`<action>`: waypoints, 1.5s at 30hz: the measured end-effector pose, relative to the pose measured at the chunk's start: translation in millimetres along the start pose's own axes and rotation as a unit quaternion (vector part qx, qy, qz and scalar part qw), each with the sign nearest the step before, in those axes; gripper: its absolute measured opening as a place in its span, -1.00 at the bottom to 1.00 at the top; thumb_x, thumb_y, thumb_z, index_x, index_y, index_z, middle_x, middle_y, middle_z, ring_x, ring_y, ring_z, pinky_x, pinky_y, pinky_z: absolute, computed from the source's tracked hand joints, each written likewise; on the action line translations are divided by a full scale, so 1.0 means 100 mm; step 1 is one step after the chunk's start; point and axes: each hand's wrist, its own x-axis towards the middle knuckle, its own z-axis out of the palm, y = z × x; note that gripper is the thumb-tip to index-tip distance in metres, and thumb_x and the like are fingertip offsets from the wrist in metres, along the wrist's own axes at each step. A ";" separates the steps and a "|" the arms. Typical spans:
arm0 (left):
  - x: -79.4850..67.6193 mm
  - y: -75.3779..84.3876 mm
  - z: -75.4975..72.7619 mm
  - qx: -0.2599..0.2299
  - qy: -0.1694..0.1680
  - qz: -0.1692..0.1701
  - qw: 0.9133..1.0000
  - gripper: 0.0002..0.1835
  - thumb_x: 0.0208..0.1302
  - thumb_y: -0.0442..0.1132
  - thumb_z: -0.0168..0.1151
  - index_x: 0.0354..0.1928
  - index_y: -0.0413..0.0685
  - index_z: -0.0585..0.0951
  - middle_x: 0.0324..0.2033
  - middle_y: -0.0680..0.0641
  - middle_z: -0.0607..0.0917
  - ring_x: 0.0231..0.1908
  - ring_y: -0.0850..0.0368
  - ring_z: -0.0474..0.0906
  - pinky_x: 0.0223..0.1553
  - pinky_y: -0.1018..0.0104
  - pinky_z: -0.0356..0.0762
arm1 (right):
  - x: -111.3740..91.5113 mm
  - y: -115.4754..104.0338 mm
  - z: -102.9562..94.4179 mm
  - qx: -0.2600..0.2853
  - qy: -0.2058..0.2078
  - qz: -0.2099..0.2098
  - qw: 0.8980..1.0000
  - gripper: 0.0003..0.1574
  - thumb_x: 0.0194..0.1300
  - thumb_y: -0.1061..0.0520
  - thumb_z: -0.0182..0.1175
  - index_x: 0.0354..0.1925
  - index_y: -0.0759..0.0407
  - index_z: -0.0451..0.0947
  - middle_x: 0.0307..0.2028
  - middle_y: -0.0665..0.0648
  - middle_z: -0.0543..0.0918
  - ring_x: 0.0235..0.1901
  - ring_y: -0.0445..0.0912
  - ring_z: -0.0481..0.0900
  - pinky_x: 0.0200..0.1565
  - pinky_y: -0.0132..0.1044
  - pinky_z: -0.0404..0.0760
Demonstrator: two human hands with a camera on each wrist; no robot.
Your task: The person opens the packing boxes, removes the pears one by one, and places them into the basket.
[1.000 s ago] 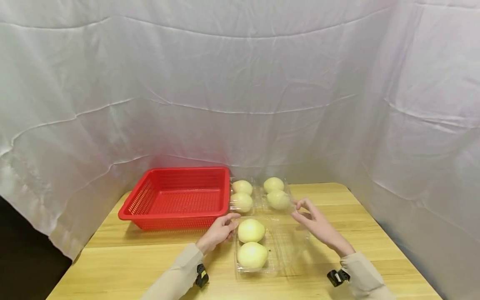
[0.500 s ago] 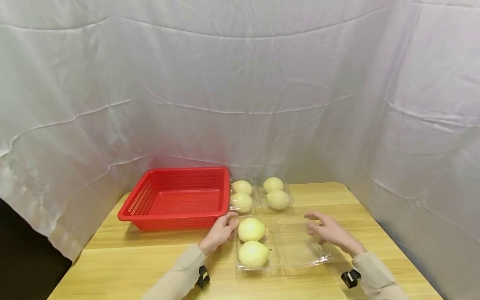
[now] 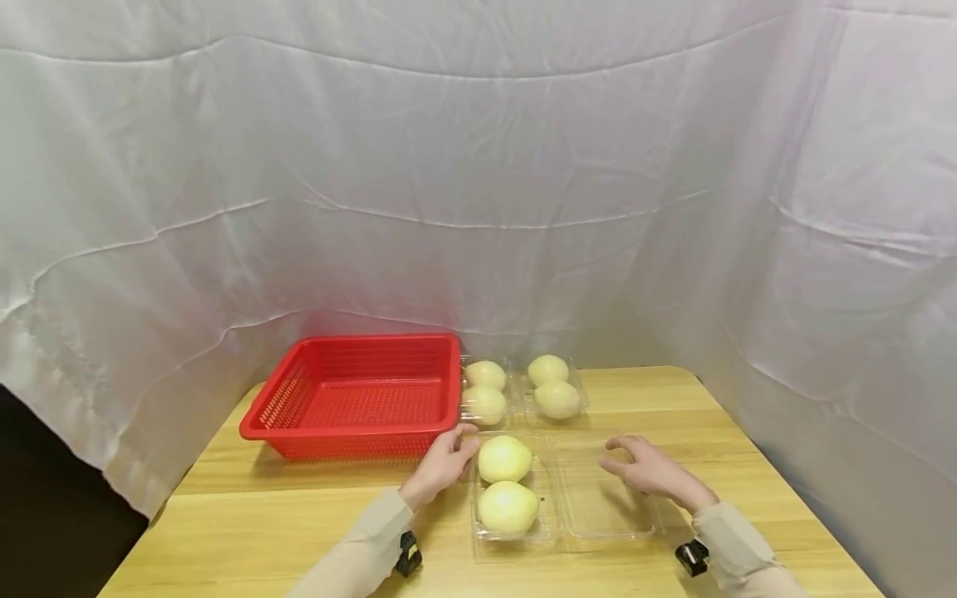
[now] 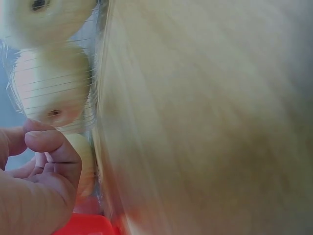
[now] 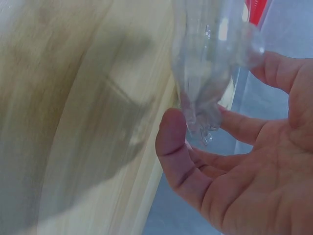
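A hinged clear plastic box [image 3: 548,519] holds two pale yellow pears [image 3: 508,508], its lid [image 3: 609,507] folded out to the right. At the far left corner of the box my left hand [image 3: 441,463] has thumb and index tips together on the rim; in the left wrist view the curled fingers [image 4: 56,147] lie right beside the pears. Over the far part of the lid hovers my right hand [image 3: 650,473], thumb and fingers apart. In the right wrist view clear plastic [image 5: 203,73] shows just past its loosely bent fingers.
A red plastic basket [image 3: 347,430] stands at the left back. Beside it are two more clear boxes, each with two pears [image 3: 484,404] [image 3: 557,399]. The wooden table [image 3: 284,531] is bounded by a pale cloth curtain [image 3: 478,208].
The lid has swung from raised down to the right, onto the table. My right hand has moved toward me and slightly right, its fingers loosening. My left hand has stayed at the box corner.
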 end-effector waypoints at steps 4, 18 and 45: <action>0.00 0.00 0.00 -0.002 0.010 0.001 1.000 -0.55 0.49 -0.19 0.01 0.29 -0.31 0.35 -0.62 -0.01 0.44 -0.64 0.16 0.32 -0.69 0.43 0.19 | 0.01 0.00 0.00 -0.016 0.001 -0.002 1.000 -0.27 0.40 -0.08 0.13 0.27 0.45 0.33 0.28 0.58 0.28 0.02 0.27 0.51 -0.36 -0.18 0.60; 0.00 0.03 0.04 -0.022 0.018 -0.007 1.000 -0.46 0.47 -0.21 0.02 0.37 -0.35 0.26 -0.62 0.05 0.47 -0.66 0.24 0.37 -0.67 0.46 0.21 | 0.01 0.04 0.01 -0.049 0.002 0.001 0.999 -0.19 0.41 -0.14 0.10 0.29 0.50 0.29 0.28 0.60 0.27 0.22 0.41 0.35 0.15 0.23 0.43; -0.25 0.14 -0.06 -0.040 0.009 -0.046 0.998 -0.46 0.25 -0.40 0.20 0.23 -0.51 0.36 -0.42 -0.19 0.65 -0.56 0.17 0.61 -0.51 0.34 0.50 | 0.00 0.01 0.15 -0.073 0.019 -0.054 0.996 -0.35 0.36 0.01 0.18 0.21 0.46 0.42 0.27 0.64 0.28 0.24 0.51 0.29 0.23 0.36 0.27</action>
